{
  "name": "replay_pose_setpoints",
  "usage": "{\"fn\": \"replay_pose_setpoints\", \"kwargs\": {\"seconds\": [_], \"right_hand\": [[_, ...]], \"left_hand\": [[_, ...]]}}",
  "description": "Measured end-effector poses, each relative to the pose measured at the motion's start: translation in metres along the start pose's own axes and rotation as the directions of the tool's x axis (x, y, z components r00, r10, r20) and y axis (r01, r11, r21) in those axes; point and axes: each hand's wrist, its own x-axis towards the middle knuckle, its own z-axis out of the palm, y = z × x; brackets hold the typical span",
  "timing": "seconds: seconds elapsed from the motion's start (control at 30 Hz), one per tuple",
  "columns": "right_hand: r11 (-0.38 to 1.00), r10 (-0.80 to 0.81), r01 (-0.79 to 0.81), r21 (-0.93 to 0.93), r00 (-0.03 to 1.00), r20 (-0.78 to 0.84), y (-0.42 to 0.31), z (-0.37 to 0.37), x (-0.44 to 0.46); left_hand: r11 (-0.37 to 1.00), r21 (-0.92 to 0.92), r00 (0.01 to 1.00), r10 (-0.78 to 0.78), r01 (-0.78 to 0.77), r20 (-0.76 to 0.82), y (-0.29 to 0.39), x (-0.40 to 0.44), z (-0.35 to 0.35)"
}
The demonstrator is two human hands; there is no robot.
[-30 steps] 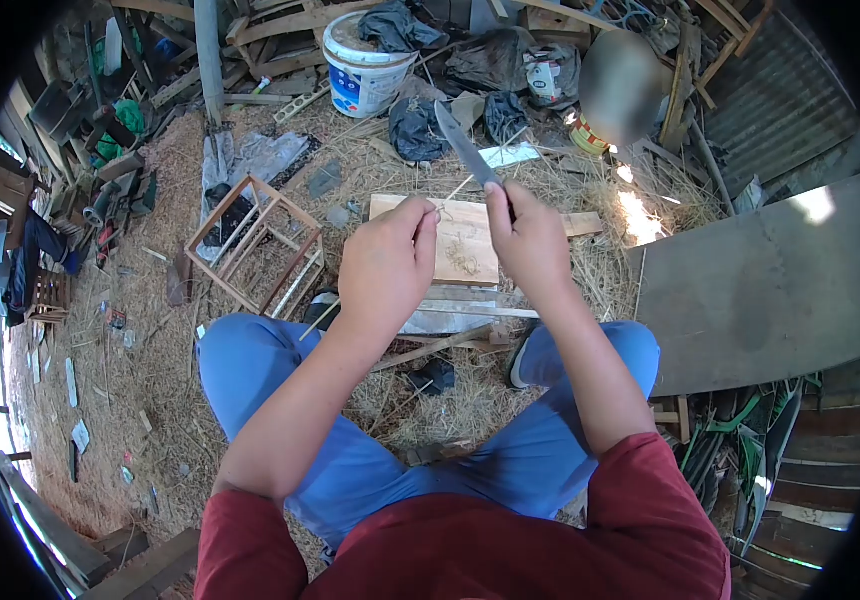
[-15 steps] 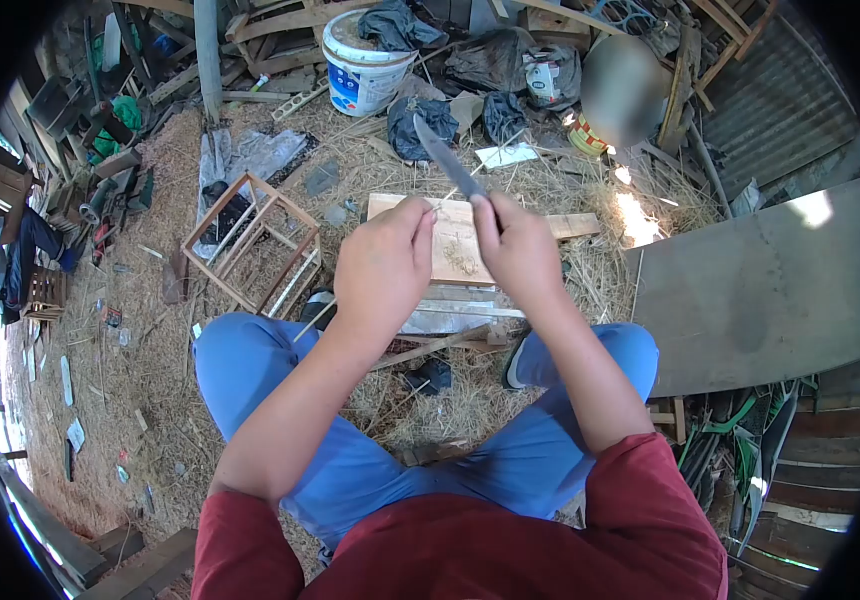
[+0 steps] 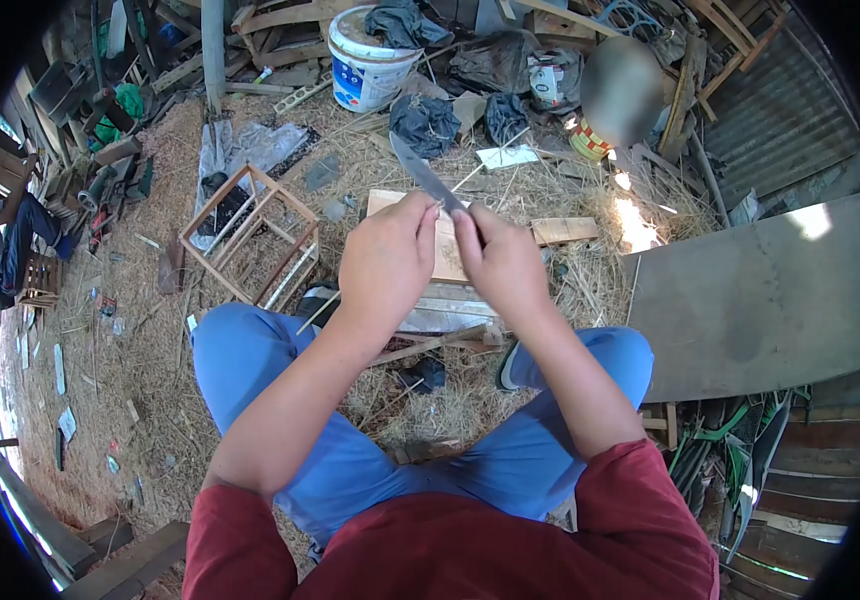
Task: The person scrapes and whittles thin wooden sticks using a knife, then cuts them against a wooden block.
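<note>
A thin stick [image 3: 317,312] runs through my closed left hand [image 3: 388,245], and its other end sticks out beyond the fingers at the upper right. My right hand [image 3: 502,255] is wrapped round the handle of a knife [image 3: 420,170], whose blade points up and to the left and crosses the stick close to my left fingertips. Both hands are near each other above a light wooden board [image 3: 447,262] on the ground. The knife handle is mostly hidden by my right fingers.
A wooden frame [image 3: 252,237] stands left of the board. Behind are a white bucket [image 3: 370,75], black plastic bags [image 3: 424,125] and a red-yellow tin [image 3: 590,140]. A large grey sheet [image 3: 760,300] lies at the right. Straw and shavings cover the ground.
My right hand and the knife have moved left and slightly down toward my left hand. The blade now crosses the stick closer to my left fingers. My left hand has barely moved.
</note>
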Motion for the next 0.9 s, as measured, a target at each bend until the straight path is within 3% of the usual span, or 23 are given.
{"fn": "replay_pose_setpoints", "kwargs": {"seconds": [0.1, 0.13, 0.2, 0.4, 0.47, 0.5, 0.6, 0.63, 0.77, 0.87, 0.9], "right_hand": [[0.978, 0.200, -0.199, 0.059, 0.980, -0.001, 0.000, -0.022, 0.018], [0.978, 0.200, -0.200, 0.053, 0.980, 0.002, 0.002, -0.017, 0.011], [1.000, 0.010, -0.010, -0.017, 1.000, 0.007, -0.001, -0.002, -0.004], [0.979, 0.203, -0.202, 0.024, 0.978, -0.047, 0.008, -0.022, 0.018], [0.998, 0.028, -0.032, -0.059, 0.997, -0.075, 0.009, -0.008, 0.005], [0.999, 0.001, 0.000, -0.054, 1.000, 0.008, -0.001, -0.004, -0.003], [0.998, 0.064, -0.064, 0.003, 0.998, 0.001, 0.001, -0.005, 0.007], [0.986, 0.159, -0.158, 0.046, 0.987, -0.020, 0.002, -0.014, 0.017], [1.000, 0.026, -0.026, 0.004, 0.999, -0.019, 0.004, 0.002, 0.001], [1.000, 0.015, -0.015, 0.001, 1.000, -0.022, 0.000, -0.004, 0.008], [0.997, 0.079, -0.079, 0.017, 0.997, -0.019, 0.000, -0.010, 0.013]], "left_hand": [[0.999, -0.006, 0.999, 0.034, -0.034, -0.017, 0.004, 0.000, -0.002], [1.000, -0.012, 1.000, 0.019, -0.019, -0.009, 0.005, -0.002, 0.000], [1.000, -0.013, 1.000, 0.010, -0.010, -0.012, 0.004, -0.001, 0.001], [0.999, -0.039, 1.000, -0.016, 0.017, 0.021, 0.009, -0.005, -0.004], [1.000, -0.008, 1.000, 0.003, -0.003, -0.011, 0.005, -0.004, -0.001], [1.000, -0.005, 1.000, 0.008, -0.008, -0.015, 0.002, -0.002, 0.000], [0.999, 0.031, 1.000, 0.013, -0.012, -0.028, -0.002, -0.002, -0.001], [1.000, 0.015, 1.000, 0.005, -0.005, -0.010, 0.003, -0.001, -0.003], [0.999, 0.035, 1.000, -0.009, 0.010, -0.012, 0.002, -0.003, 0.003], [0.998, 0.059, 1.000, -0.001, 0.001, -0.014, 0.001, -0.002, 0.002], [0.998, 0.059, 1.000, -0.001, 0.002, -0.006, 0.002, -0.003, 0.002]]}}
